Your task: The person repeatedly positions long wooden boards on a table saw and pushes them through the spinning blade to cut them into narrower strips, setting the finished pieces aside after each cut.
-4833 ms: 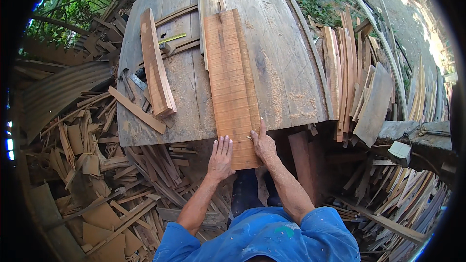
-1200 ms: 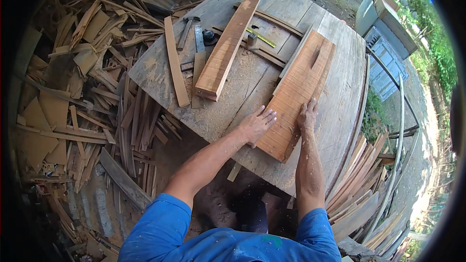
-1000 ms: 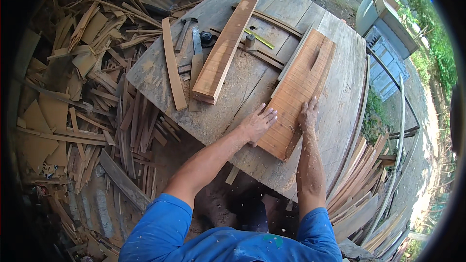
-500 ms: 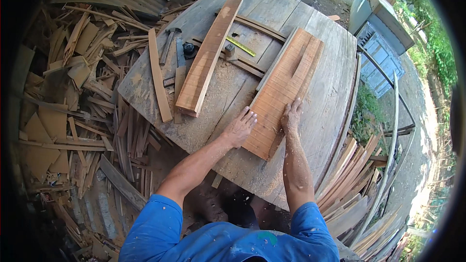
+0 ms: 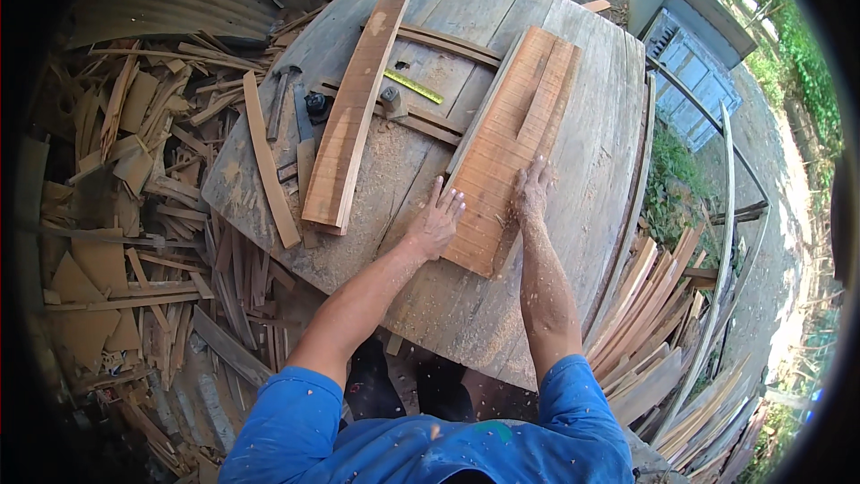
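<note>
A wide reddish-brown plank (image 5: 488, 188) lies lengthwise on the weathered wooden table (image 5: 596, 152), with a narrower raised strip of wood along its upper right. My left hand (image 5: 436, 222) rests at the plank's near left edge, fingers spread. At its right edge, my right hand (image 5: 532, 193) lies with fingers stretched forward along the wood. Sawdust clings to my right forearm, and chips scatter around it. To the left lies a second long thick board (image 5: 358, 108). Thin wooden rails (image 5: 439, 43) run crosswise between the two boards.
Left on the table are a hammer (image 5: 281, 99), a thin wood strip (image 5: 269, 157) and a dark round object (image 5: 317, 106). A yellow measuring tape (image 5: 412, 86) lies between the boards. Scrap wood (image 5: 170, 179) heaps the floor at left; more offcuts (image 5: 649, 305) stand right of the table.
The whole view has shifted slightly. My left hand has slid a little left toward the plank's edge and its fingers are more spread. My right hand stays at the same edge.
</note>
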Demonstrator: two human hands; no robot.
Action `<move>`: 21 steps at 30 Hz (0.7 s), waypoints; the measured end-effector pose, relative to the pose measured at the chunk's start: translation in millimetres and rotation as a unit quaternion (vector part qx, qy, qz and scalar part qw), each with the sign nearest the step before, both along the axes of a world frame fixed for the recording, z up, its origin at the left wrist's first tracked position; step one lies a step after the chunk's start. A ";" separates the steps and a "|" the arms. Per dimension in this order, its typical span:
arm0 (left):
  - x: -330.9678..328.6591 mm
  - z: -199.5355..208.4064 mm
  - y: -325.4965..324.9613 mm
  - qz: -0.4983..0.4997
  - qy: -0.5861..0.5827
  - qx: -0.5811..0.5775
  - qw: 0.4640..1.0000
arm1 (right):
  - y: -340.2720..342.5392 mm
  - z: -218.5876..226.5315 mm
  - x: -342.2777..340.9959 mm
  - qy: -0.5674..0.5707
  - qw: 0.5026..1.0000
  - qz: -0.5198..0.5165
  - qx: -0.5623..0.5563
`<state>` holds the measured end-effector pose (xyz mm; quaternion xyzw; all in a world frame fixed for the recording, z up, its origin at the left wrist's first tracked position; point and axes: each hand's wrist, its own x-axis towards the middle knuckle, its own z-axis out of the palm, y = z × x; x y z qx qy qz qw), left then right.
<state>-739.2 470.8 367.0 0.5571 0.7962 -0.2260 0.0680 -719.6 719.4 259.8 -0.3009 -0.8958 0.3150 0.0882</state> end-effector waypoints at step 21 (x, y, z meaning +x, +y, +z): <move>-46.0 -10.7 36.6 0.006 0.005 -0.020 1.000 | -86.3 7.1 76.5 -0.023 0.998 -0.062 0.023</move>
